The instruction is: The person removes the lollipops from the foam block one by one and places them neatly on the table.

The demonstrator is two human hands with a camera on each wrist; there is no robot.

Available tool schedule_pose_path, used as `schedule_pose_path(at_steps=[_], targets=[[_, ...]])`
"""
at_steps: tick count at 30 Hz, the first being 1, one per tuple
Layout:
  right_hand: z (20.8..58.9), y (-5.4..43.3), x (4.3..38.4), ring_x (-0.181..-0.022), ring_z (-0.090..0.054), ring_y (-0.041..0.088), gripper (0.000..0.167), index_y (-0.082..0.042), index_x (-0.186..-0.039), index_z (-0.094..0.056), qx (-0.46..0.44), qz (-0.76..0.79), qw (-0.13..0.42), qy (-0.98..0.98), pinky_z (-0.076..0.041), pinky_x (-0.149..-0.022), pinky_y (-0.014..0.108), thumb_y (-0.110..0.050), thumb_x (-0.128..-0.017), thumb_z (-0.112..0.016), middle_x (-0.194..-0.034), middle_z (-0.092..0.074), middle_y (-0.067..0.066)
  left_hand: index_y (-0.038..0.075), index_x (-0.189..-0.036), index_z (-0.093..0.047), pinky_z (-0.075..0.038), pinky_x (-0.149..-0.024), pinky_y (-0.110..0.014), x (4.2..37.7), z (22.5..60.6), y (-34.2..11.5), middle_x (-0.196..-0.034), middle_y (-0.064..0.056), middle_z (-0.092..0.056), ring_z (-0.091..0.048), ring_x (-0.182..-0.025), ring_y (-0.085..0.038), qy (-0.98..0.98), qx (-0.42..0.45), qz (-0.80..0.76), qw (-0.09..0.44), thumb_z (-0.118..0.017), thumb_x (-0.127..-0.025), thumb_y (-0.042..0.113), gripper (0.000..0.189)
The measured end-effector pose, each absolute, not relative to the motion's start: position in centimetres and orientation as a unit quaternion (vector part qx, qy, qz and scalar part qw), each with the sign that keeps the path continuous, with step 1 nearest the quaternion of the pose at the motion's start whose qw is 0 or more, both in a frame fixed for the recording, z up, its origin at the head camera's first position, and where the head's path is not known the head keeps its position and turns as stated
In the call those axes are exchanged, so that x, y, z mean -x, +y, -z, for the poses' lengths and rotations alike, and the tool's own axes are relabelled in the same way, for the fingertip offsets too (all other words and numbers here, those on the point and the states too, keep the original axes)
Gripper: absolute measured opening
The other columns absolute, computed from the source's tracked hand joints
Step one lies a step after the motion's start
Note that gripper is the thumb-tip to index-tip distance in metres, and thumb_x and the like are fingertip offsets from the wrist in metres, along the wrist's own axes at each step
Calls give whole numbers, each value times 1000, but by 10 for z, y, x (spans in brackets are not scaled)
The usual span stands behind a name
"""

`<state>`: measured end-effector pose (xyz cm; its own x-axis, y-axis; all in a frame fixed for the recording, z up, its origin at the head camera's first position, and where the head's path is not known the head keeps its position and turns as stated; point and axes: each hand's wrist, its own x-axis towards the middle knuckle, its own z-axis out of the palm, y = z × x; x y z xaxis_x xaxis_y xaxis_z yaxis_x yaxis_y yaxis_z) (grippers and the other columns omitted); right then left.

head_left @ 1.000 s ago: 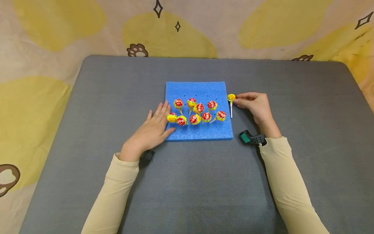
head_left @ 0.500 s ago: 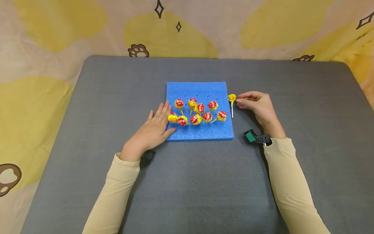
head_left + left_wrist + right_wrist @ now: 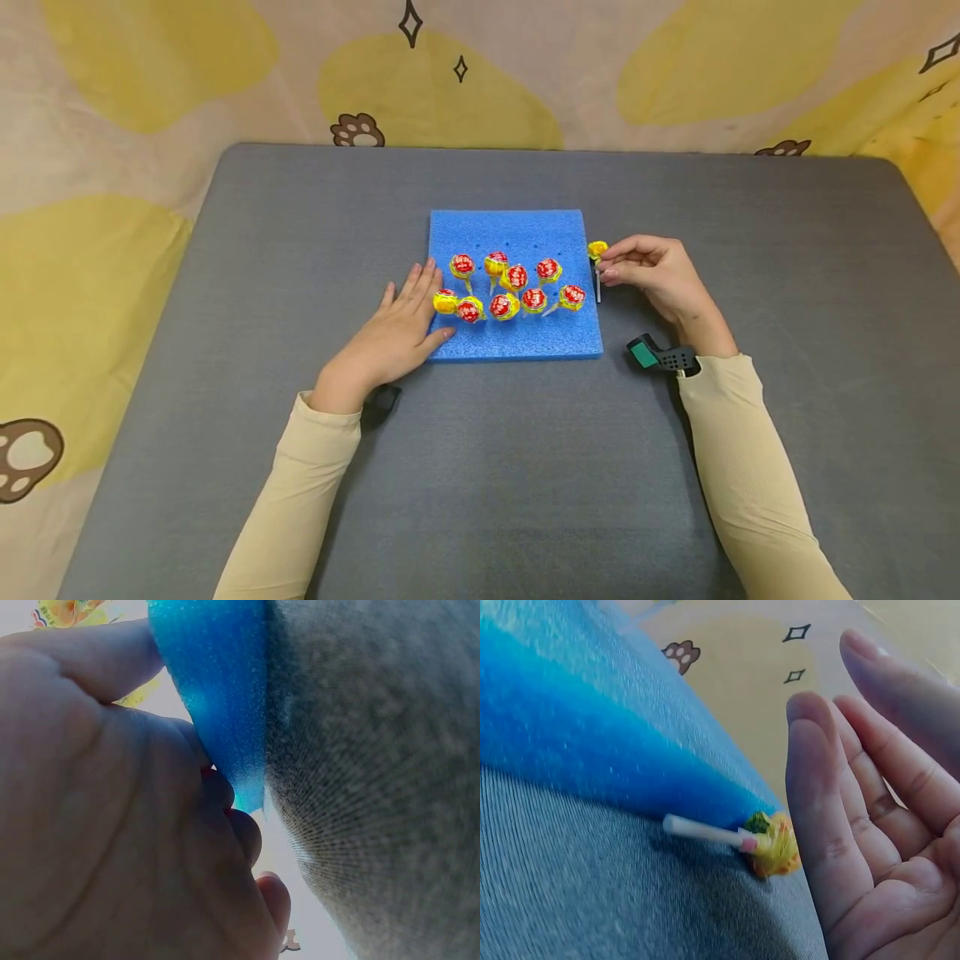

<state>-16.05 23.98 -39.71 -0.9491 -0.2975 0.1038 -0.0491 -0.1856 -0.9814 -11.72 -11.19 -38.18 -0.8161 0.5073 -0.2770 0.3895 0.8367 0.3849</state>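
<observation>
A blue foam block point(image 3: 517, 340) lies on the grey table, with several yellow-and-red wrapped lollipops point(image 3: 504, 307) stuck into it by their sticks. My left hand point(image 3: 393, 333) rests along the block's left edge, fingers extended and the thumb over its front corner. Against the right side of the block lies one loose yellow lollipop point(image 3: 597, 249), its white stick towards me. My right hand point(image 3: 652, 271) hovers beside it, fingertips at its head and stick in the head view. In the right wrist view the lollipop point(image 3: 776, 847) lies on the table, and thumb and fingers stay apart, gripping nothing.
Small holes point(image 3: 536, 246) show in the back part of the foam block. A black strap with a green patch point(image 3: 645, 353) sits at the right wrist. Behind the table point(image 3: 480, 467) hangs a yellow-and-cream patterned cloth point(image 3: 525, 75).
My right hand first drew back slightly to the right from the loose lollipop, then came in again to the left over its stick. My left hand stays on the block.
</observation>
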Motion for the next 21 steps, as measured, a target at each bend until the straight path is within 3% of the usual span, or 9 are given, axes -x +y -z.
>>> schedule_pose_path(at_steps=[10,21], targets=[[393,232,157,-81,-70,18,20,4,-96,-69,203,731,172,628,-55,-72,30,14,-78,-67,-90,-71,12,3,-150,1,4,-112,-51,116,384,-113,-157,-10,10,12,-143,-24,941,-232,-159,189,-46,-97,40,80],[387,228,155,-76,-68,16,19,3,-97,-70,215,703,190,651,-55,-71,27,6,-78,-72,-87,-70,9,3,-150,1,4,-112,-50,118,384,-111,-157,-10,10,13,-143,-24,941,-237,-157,184,-45,-98,40,79]])
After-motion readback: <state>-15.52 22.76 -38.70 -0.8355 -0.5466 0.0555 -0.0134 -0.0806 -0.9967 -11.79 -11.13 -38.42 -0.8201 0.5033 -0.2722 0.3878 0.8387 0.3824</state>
